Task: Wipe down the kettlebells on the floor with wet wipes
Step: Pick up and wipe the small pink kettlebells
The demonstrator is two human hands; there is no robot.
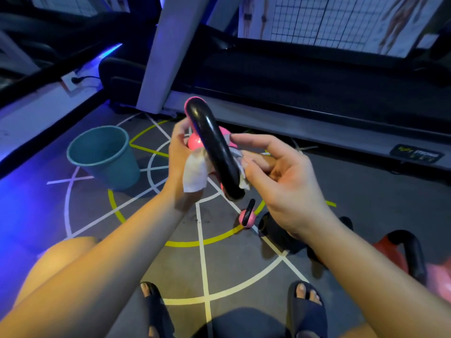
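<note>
I hold a pink kettlebell (195, 142) with a thick black handle (212, 145) up in front of me. My left hand (179, 154) grips it from the left, fingers behind the pink body. A white wet wipe (195, 173) is wrapped around the handle. One end hangs over my left palm, and the thumb and fingers of my right hand (275, 176) pinch the other end against the handle's right side. A small pink kettlebell (247, 217) stands on the floor below. A red kettlebell (390, 252) with a black handle sits at the right.
A teal bucket (105, 154) stands on the floor to the left. A treadmill (317, 98) and a white post (168, 52) run across the back. A dark object (278, 234) lies under my right wrist. My feet in dark slippers (307, 303) are at the bottom.
</note>
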